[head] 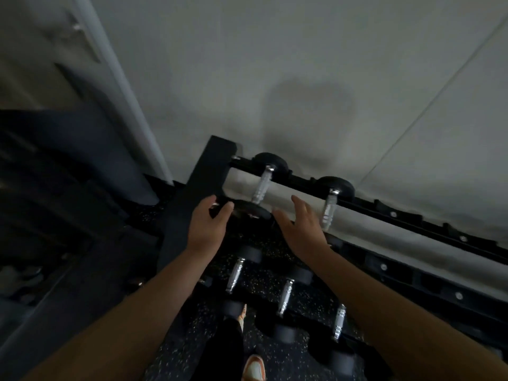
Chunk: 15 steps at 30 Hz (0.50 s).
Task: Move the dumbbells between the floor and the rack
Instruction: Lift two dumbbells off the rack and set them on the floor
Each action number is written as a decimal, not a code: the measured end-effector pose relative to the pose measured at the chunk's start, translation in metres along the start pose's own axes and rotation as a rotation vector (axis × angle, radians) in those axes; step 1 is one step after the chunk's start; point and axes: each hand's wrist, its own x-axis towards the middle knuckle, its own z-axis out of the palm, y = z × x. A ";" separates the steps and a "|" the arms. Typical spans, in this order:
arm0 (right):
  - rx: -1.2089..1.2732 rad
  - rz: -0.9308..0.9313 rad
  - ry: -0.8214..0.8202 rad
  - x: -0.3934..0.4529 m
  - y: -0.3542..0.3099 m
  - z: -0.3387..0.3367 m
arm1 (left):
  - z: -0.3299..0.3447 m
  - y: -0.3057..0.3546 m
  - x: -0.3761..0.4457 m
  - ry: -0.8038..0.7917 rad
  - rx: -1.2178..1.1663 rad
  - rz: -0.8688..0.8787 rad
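Two black dumbbells with chrome handles lie across the top tier of the black rack (390, 213), one at the left end (262, 185) and one to its right (330, 207). My left hand (206, 229) hovers open just in front of the left dumbbell's near head, fingers spread. My right hand (302, 229) is open too, between the two dumbbells and in front of them. Neither hand holds anything. Below my arms, three more dumbbells sit lower down: left (236, 273), middle (286, 295) and right (339, 323).
A white wall rises behind the rack. The rack's black upright post (192, 204) stands at the left. Dark gym equipment (55, 202) fills the left side. The floor is black speckled rubber (264, 287). My shoe (254, 368) shows at the bottom.
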 end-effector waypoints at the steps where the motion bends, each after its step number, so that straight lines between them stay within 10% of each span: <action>1: -0.018 -0.040 -0.012 -0.008 -0.008 0.008 | -0.017 -0.007 -0.011 0.025 0.007 -0.003; 15: -0.128 -0.305 -0.346 -0.100 -0.130 0.189 | -0.258 -0.145 -0.122 0.404 -0.020 -0.310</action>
